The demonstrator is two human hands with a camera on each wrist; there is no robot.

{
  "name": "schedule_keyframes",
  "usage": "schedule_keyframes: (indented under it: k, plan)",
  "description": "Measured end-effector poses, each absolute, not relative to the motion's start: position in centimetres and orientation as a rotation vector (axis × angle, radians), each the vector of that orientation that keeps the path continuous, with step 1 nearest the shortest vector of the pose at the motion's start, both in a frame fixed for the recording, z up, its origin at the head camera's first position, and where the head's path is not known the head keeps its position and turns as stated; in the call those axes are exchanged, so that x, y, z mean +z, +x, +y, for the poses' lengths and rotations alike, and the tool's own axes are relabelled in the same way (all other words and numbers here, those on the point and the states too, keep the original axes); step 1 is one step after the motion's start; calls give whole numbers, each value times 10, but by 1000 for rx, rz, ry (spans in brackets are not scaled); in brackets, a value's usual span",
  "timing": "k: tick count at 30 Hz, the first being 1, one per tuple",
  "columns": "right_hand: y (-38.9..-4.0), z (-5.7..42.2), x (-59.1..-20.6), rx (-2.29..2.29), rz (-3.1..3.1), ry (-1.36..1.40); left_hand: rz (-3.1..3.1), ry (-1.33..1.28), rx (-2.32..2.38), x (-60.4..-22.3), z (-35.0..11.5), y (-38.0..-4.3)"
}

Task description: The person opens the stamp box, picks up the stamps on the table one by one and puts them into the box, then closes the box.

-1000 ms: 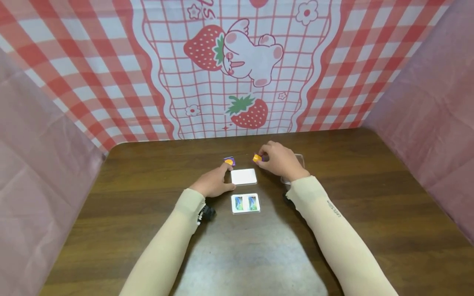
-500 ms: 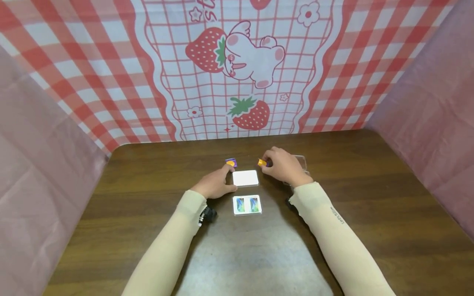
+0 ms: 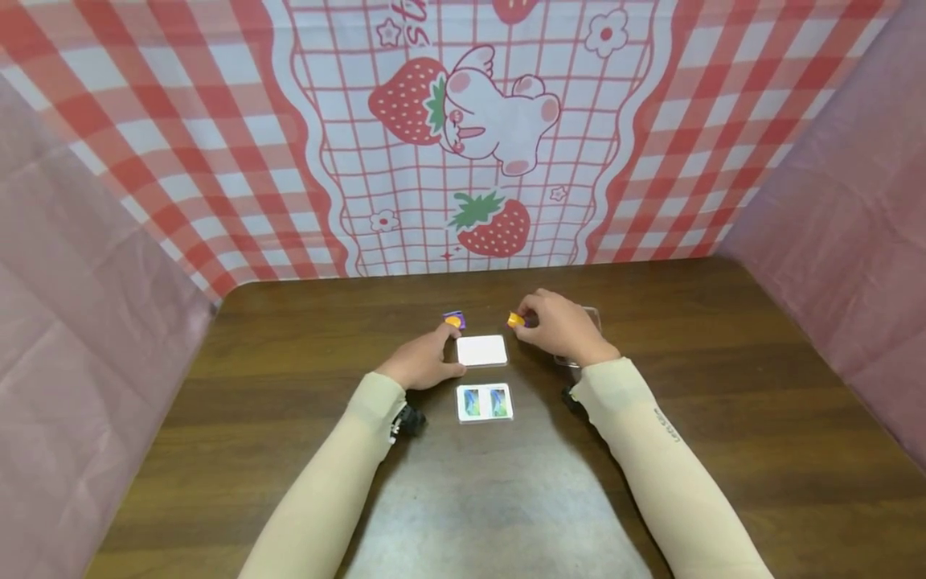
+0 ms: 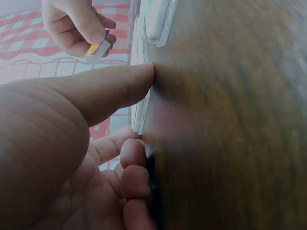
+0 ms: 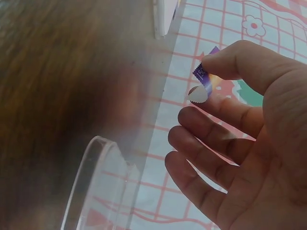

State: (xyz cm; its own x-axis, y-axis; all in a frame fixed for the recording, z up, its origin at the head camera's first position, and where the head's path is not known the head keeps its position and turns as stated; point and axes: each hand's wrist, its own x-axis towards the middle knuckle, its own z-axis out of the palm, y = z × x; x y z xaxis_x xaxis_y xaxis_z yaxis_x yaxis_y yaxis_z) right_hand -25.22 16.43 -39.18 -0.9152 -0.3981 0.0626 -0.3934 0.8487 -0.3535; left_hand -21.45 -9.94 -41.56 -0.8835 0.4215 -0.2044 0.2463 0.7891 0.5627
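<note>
Between thumb and index finger, my right hand point(image 3: 563, 328) pinches a small purple-and-orange stamp point(image 5: 202, 75) with serrated edges, bent a little and showing a white back. Its other fingers are loosely bent. My left hand point(image 3: 422, 360) rests on the table, thumb and index finger spread along the left side of a white rectangular block point(image 3: 482, 351) with a clear edge. Just past the left index fingertip lies a second purple-and-orange stamp point(image 3: 454, 318), partly covered by that finger. Nearer to me is a clear case point(image 3: 485, 404) showing two blue-green pictures.
A clear plastic box or lid point(image 5: 79, 201) stands beside my right hand, mostly hidden behind it in the head view. The brown wood-grain table point(image 3: 651, 450) meets a red-and-white strawberry cloth point(image 3: 499, 225) at the back. Pink cloth point(image 3: 817, 217) hangs at the sides.
The right hand has shifted slightly right and toward me, still pinching its stamp. The left hand has kept its place beside the white block. The head view has tilted a little.
</note>
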Motion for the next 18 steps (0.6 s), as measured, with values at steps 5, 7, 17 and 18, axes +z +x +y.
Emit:
schedule_keyframes:
  k: [5,7,17,18]
  plan:
    - [-251,164,-391,-560,2997,-652,2654,497,774,-417,-100,-214]
    - [-251,164,-390,-556,2996,-650,2655,495,774,-417,-100,-214]
    - [-250,163,-390,-544,2977,-637,2651,477,773,-414,-99,-211]
    - [-250,163,-390,-543,2975,-635,2653,478,773,-413,-98,-211]
